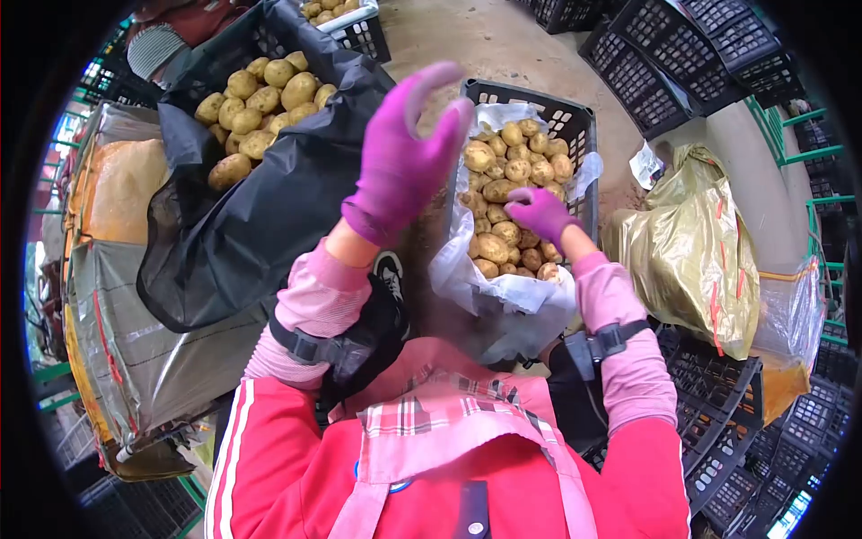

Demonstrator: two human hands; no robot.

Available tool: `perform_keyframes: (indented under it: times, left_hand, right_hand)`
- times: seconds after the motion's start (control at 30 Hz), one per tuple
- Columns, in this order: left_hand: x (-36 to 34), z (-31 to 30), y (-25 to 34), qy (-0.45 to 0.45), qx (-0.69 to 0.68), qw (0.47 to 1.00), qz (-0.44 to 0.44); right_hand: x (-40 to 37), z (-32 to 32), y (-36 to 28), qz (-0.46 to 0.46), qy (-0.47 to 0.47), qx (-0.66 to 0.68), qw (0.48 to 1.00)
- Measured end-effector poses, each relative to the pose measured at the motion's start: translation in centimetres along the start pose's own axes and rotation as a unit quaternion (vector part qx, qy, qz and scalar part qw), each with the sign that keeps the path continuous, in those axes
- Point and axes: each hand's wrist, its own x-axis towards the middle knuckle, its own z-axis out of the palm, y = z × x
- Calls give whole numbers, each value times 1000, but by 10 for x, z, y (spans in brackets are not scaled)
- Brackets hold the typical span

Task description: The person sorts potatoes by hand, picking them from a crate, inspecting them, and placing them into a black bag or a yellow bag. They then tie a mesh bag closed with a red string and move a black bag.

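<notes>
My left hand (409, 148), in a purple glove with pale grey fingertips, is raised between two crates. Its thumb and fingers are spread in a curve around nothing. Lower and to the right, my right hand (546, 216) wears the same kind of glove and rests over the potatoes (494, 247) in a black plastic crate (584, 126). Its fingers are curled together among them; whatever they hold is hidden. White plastic film (530, 292) lines this crate and hangs over its near edge. The potatoes are yellow-brown, some with dark soil on them.
At the left, a crate draped with black cloth (242, 234) holds more potatoes (260, 99). Wrapped stacks stand at far left (135, 314), and a gold plastic sheet (687, 251) covers goods at right. Black crates (664, 54) stand behind. Another person's striped sleeve (154, 49) shows upper left.
</notes>
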Motion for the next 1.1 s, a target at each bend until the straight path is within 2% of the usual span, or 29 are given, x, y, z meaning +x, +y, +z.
perform_keyframes:
  times: [0.03,0.07,0.1,0.13,0.17,0.2,0.3,0.37,0.47,0.53,0.57,0.6,0.63,0.67,0.73,0.83,0.93,1.07,1.1]
  left_hand:
    - [-8,14,-7,-24,-9,999,34]
    - [-18,26,-18,-38,23,998,38]
    - [-19,29,-13,-70,-15,997,-24]
    - [-22,29,-7,-105,-54,989,-87]
    - [-22,30,-4,-112,-57,987,-99]
    - [-20,31,-4,-118,-58,985,-108]
    - [-21,32,-5,-136,-100,972,-161]
    - [-22,32,-7,-154,-100,967,-175]
    - [-20,31,-7,-172,-85,965,-180]
    - [-21,30,-10,-177,-79,966,-169]
    - [-23,29,-10,-177,-72,968,-164]
    - [-25,25,-10,-177,-62,969,-160]
    - [-24,22,-9,-203,4,972,-121]
    - [-26,21,-11,-218,26,968,-122]
    - [-37,27,-26,-228,51,967,-99]
    - [-40,38,-16,-255,-87,955,-125]
    - [-37,42,12,-272,-94,948,-135]
    - [-38,45,17,-245,-64,956,-146]
    - [-38,47,19,-191,-95,970,-118]
  right_hand:
    - [11,21,10,17,-88,-43,995]
    - [15,44,14,43,-114,-81,989]
    - [16,59,13,60,-160,-54,984]
    - [24,82,16,33,-195,-133,971]
    - [32,108,25,29,-219,-147,964]
    - [38,148,46,3,-142,-108,984]
    - [50,169,36,44,-134,-97,985]
    - [46,160,29,79,-137,-86,984]
    - [52,138,35,89,-194,-20,977]
    - [53,96,32,48,-218,73,972]
    - [44,58,20,-7,-209,141,968]
    - [36,21,7,-62,-206,208,954]
    - [31,-4,2,-30,-215,256,942]
    - [18,-31,-13,-22,-220,318,922]
    - [-19,-83,-56,-29,-226,455,861]
    - [-67,-108,-92,-67,-155,479,861]
    - [-101,-106,-107,-55,-132,483,864]
    - [-113,-99,-114,-48,-78,474,876]
    - [-112,-93,-107,-54,-69,458,885]
